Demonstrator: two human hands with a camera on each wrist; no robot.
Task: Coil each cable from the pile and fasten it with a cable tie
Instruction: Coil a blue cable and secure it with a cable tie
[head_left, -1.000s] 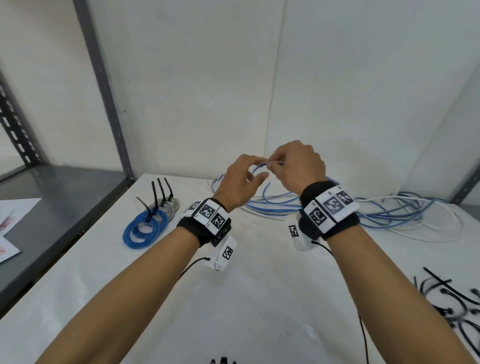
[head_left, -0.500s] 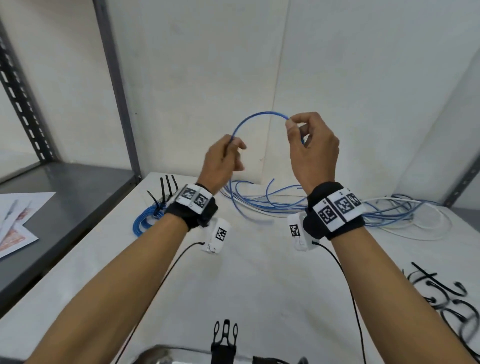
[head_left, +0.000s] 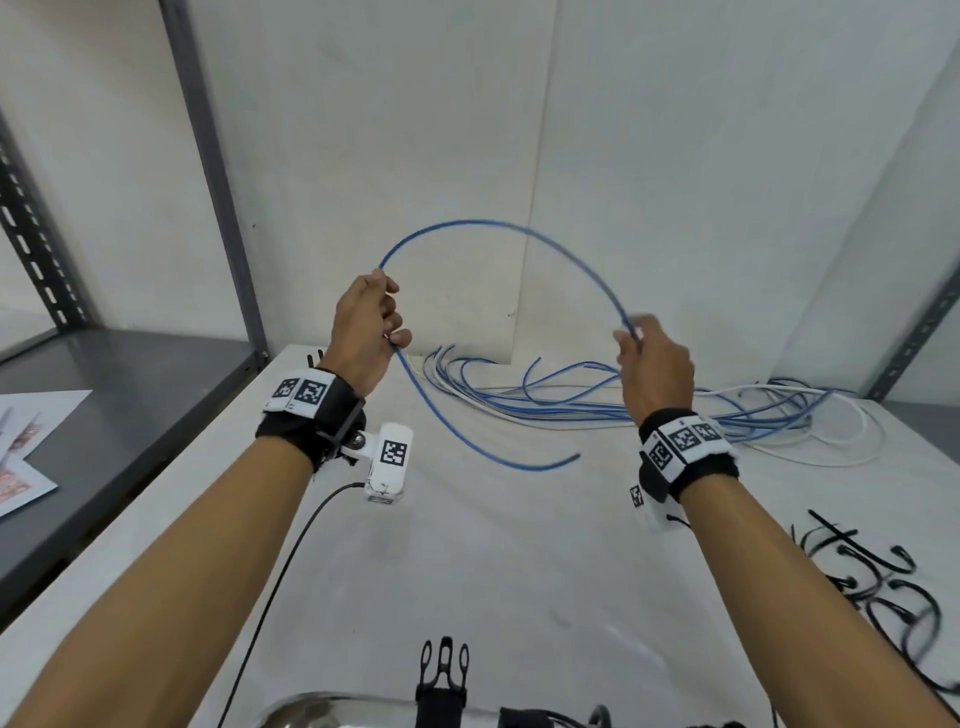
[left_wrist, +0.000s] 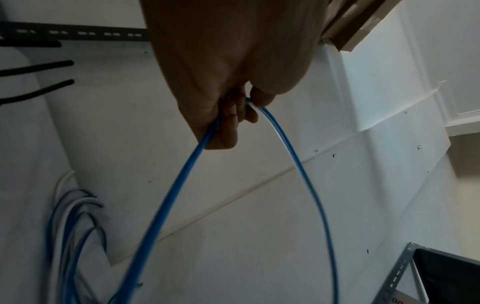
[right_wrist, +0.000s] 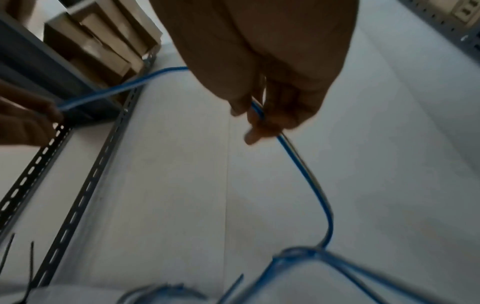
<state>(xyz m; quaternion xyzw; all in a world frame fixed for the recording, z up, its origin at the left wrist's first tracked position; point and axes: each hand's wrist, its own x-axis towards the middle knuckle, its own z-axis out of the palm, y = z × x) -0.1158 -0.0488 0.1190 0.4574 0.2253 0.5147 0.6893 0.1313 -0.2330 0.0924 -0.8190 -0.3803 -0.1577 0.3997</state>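
Note:
A blue cable (head_left: 498, 228) arches in the air between both hands, above the white table. My left hand (head_left: 371, 325) grips it, fingers curled round it (left_wrist: 233, 115); its free end (head_left: 550, 465) curves down past that hand to just above the table. My right hand (head_left: 652, 364) pinches the other side of the arch, with the blue cable (right_wrist: 259, 112) running out below its fingers down to the pile. The pile of blue and white cables (head_left: 597, 400) lies along the table's back. Loose black cable ties (head_left: 883, 577) lie at the right.
A grey metal shelf (head_left: 130, 384) with papers (head_left: 21, 467) adjoins the table on the left, behind a slotted upright (head_left: 208, 171). Black tie ends (head_left: 311, 358) stick up behind my left wrist. White walls close the back and right. A black clip (head_left: 441, 670) sits at the near edge.
Both hands have moved apart. The cable arch between them has grown from a small loop into a wide one, and the free end now hangs below my left hand.

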